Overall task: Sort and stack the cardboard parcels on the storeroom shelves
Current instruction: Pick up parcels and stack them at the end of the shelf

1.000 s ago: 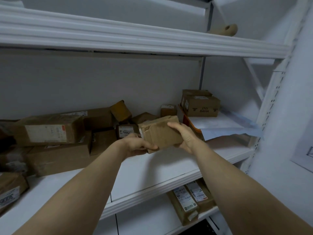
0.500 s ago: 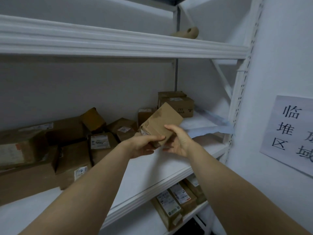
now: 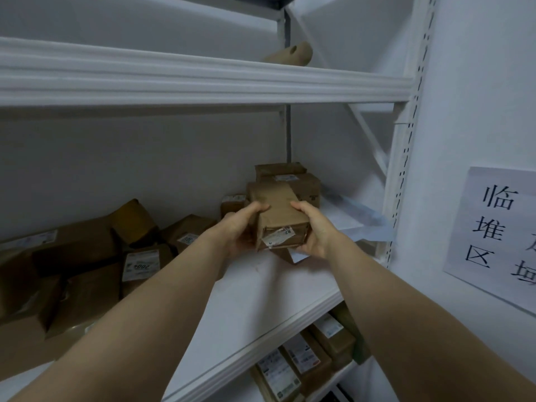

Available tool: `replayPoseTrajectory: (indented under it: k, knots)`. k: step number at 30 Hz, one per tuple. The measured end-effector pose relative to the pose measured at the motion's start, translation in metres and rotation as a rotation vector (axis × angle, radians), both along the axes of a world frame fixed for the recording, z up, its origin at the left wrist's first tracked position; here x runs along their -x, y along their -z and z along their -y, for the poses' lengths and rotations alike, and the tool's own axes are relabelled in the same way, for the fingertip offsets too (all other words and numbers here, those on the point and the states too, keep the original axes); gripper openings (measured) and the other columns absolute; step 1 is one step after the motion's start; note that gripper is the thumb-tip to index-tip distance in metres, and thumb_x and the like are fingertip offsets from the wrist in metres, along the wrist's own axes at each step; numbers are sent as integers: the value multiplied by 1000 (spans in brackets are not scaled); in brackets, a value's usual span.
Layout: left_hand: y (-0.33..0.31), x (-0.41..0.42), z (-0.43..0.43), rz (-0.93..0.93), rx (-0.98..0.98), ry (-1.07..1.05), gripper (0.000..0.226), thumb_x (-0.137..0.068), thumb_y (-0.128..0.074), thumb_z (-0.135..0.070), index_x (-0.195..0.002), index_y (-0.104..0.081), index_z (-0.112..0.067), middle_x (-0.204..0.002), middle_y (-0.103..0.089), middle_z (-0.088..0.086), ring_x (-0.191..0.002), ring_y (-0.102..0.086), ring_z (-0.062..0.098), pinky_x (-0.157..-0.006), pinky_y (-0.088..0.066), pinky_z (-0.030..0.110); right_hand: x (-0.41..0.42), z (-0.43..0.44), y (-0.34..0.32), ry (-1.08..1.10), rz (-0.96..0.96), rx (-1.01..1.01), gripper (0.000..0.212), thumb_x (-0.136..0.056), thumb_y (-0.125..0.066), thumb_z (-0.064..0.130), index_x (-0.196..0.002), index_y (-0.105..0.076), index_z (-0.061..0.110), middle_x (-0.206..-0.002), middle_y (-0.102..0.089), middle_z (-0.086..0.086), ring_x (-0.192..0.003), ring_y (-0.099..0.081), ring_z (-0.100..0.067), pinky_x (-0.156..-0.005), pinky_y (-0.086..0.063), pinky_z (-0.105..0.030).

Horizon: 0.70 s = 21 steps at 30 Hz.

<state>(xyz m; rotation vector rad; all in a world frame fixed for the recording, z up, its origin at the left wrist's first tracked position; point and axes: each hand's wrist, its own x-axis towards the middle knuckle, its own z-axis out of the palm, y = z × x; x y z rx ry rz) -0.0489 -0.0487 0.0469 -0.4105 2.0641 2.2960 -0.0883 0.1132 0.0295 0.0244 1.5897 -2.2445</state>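
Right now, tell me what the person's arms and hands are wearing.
Nothing worn shows. The left hand and right hand are bare: no gloves, rings or watch. The left forearm and right forearm are bare too, with no sleeve in frame.

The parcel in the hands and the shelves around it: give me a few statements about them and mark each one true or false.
1. Both hands grip the parcel, the left hand on its left side and the right hand on its right. True.
2. Cardboard parcels are stacked on the top shelf. False: only a tan roll shows on the top shelf.
3. A paper sign with printed characters hangs on the wall to the right. True.
4. The lower shelf is bare. False: labelled parcels lie side by side on the lower shelf.
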Motion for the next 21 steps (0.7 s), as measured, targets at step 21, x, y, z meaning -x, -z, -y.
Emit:
replayPoseTrajectory:
  k: [21]
  knots:
    - [-55, 128, -29, -152, 88, -129, 41, -93, -59, -32, -126, -56, -8, -115, -64, 12, -82, -62, 20, -84, -54, 35, 149, 2, -58, 233, -115, -48, 58, -76, -74, 38, -123, -57, 8, -112, -65, -16, -100, -64, -33, -82, -57, -49]
